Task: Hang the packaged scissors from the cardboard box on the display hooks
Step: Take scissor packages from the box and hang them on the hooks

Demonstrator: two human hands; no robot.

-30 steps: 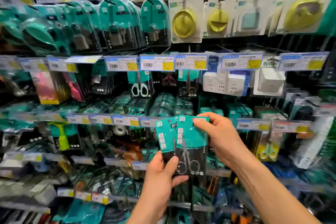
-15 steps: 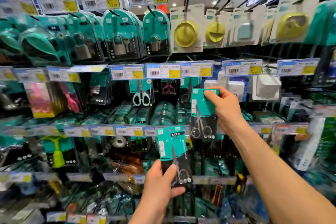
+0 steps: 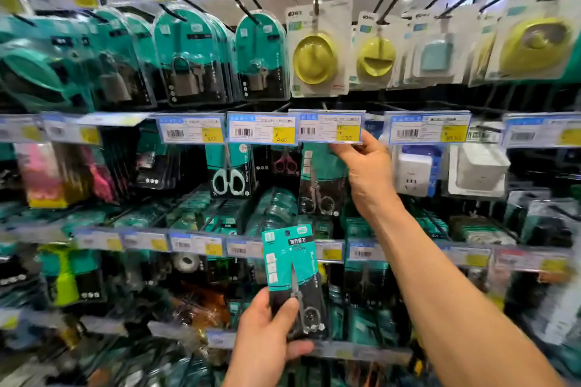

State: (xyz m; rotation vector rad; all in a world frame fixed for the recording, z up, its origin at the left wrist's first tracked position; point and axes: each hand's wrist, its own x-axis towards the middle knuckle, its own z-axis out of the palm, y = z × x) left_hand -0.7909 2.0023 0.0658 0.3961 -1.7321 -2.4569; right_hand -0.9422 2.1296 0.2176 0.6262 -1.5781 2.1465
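My left hand (image 3: 267,330) grips a teal-and-black scissors pack (image 3: 294,276) by its lower half, held upright in front of the lower shelves. My right hand (image 3: 364,170) is raised to the middle row, fingers pinching the top of a second scissors pack (image 3: 317,188) right under the price tag (image 3: 328,128) marked 3.50. The hook itself is hidden behind that tag. The cardboard box is out of view.
White-handled scissors (image 3: 228,173) and pink scissors (image 3: 284,162) hang just left of the raised pack. Padlock packs (image 3: 188,60) fill the upper left, yellow items (image 3: 314,56) the upper right. White power adapters (image 3: 415,170) hang right of my hand. Rows of price tags jut out.
My right hand has carried one pack up from in front of me to the middle row under the 3.50 tag. My left hand has kept the other pack low.
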